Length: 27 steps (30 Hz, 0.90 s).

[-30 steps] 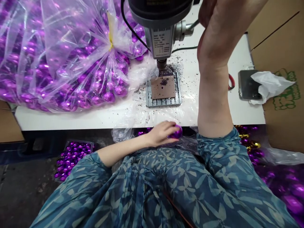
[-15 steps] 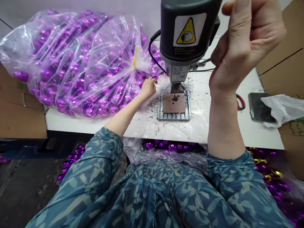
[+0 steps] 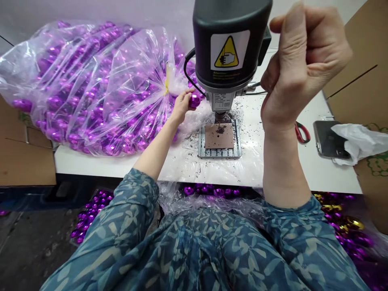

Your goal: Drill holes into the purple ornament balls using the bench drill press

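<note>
A shiny purple faceted ball (image 3: 194,100) is held in the fingers of my left hand (image 3: 182,106), just left of the drill press (image 3: 232,44). Beside that hand is the yellow-tied neck of a clear plastic bag (image 3: 100,89) full of similar purple balls. My right hand (image 3: 306,60) is raised in a fist to the right of the drill press's black head; whatever its fingers wrap round is hidden. Below the chuck, a brown square plate (image 3: 218,139) with a small hole and dark shavings lies on the slotted metal base (image 3: 220,153).
Dark shavings dot the white table (image 3: 330,173) around the base. To the right are red-handled scissors or pliers (image 3: 303,133), a black phone (image 3: 330,139) and crumpled white tissue (image 3: 363,139). Cardboard boxes (image 3: 24,149) flank the table. More purple balls (image 3: 93,210) sit below its front edge.
My left hand has come up slightly and a purple ball now shows in its fingers. My right fist stays beside the drill press. The whole view has shifted a little.
</note>
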Each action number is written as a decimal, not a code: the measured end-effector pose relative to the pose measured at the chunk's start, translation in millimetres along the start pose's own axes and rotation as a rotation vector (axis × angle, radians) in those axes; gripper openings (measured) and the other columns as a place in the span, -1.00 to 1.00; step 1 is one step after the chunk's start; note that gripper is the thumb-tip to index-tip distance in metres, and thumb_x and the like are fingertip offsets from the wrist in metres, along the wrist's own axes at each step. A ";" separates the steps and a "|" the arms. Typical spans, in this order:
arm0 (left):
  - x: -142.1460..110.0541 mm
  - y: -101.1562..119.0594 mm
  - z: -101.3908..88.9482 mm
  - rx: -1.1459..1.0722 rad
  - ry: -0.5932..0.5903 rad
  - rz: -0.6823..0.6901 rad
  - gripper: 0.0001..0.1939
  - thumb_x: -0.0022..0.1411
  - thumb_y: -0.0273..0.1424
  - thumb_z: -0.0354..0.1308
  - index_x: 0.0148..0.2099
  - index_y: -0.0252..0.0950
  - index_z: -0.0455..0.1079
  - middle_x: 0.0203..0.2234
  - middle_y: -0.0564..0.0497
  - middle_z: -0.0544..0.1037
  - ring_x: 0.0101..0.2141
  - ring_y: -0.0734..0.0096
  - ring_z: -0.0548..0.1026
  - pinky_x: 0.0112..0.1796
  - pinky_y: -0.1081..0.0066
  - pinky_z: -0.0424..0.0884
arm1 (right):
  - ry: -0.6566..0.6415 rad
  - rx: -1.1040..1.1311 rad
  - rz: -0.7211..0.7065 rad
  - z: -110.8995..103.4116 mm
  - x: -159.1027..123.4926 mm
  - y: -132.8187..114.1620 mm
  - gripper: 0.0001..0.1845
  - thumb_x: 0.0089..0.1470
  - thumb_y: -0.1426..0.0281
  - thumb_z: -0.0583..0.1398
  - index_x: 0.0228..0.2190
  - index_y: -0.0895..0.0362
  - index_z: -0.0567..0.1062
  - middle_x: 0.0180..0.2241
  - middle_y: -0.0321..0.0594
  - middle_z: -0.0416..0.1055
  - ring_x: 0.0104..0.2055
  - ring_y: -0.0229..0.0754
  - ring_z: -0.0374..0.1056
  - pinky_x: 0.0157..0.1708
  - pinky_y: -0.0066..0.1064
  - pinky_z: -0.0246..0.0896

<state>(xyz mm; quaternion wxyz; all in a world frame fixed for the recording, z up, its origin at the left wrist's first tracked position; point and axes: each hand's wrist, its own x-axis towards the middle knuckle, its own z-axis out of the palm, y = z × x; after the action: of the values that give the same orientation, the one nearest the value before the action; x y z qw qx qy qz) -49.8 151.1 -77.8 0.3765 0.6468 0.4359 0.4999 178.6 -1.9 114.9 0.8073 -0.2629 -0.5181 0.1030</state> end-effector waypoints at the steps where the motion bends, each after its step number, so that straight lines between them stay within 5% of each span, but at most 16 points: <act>1: -12.6 7.1 -6.2 -0.064 -0.024 -0.060 -0.58 0.30 0.14 0.18 -0.03 0.00 0.54 -0.19 -0.03 0.69 -0.19 0.23 0.64 -0.14 0.13 0.68 | -0.002 -0.001 0.007 -0.5 0.1 -0.6 -0.51 0.09 -0.02 0.22 -0.40 0.19 0.56 -0.43 -0.32 0.43 -0.34 -0.52 0.43 -0.28 -0.65 0.38; 6: -85.6 43.5 -19.6 -0.151 -0.066 -0.110 -0.52 0.39 0.09 0.18 0.12 -0.12 0.51 -0.10 -0.18 0.67 -0.01 0.12 0.65 -0.05 0.07 0.68 | 0.023 0.048 0.027 -0.6 0.8 -4.0 -0.56 -0.01 0.01 0.29 -0.46 0.18 0.55 -0.62 -0.35 0.08 -0.41 -0.48 0.39 -0.34 -0.63 0.31; 12: -145.5 49.7 8.1 -0.222 -0.120 -0.133 -0.45 0.23 -0.02 0.42 0.16 -0.13 0.46 0.00 -0.17 0.66 -0.01 0.17 0.67 0.05 0.03 0.64 | 0.032 0.093 0.071 2.2 3.4 -6.2 -0.45 -0.18 -0.05 0.35 -0.48 0.22 0.52 -0.58 -0.34 0.15 -0.37 -0.48 0.39 -0.30 -0.62 0.34; 20: -151.0 44.1 53.5 -0.161 -0.148 -0.081 -0.34 0.21 0.00 0.42 0.25 -0.14 0.43 0.07 -0.15 0.65 0.04 0.19 0.65 0.10 0.09 0.60 | 0.013 0.033 0.096 0.9 0.3 -4.8 -0.43 -0.12 -0.09 0.29 -0.44 0.22 0.48 -0.54 -0.36 0.23 -0.37 -0.52 0.37 -0.29 -0.64 0.33; 27: -144.2 44.5 67.4 0.027 -0.130 -0.001 -0.35 0.12 -0.17 0.51 0.20 -0.19 0.40 0.05 -0.17 0.63 0.00 0.16 0.63 0.03 0.13 0.59 | 0.018 -0.045 0.070 2.3 -1.7 1.9 -0.44 -0.01 -0.09 0.19 -0.41 0.20 0.39 -0.54 -0.39 0.25 -0.36 -0.54 0.41 -0.31 -0.67 0.35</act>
<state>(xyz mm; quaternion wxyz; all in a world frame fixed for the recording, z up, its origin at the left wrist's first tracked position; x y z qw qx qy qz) 7.0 -2.9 -97.3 0.3958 0.6826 0.4175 0.4507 176.0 -0.4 113.3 0.8018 -0.2999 -0.5035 0.1169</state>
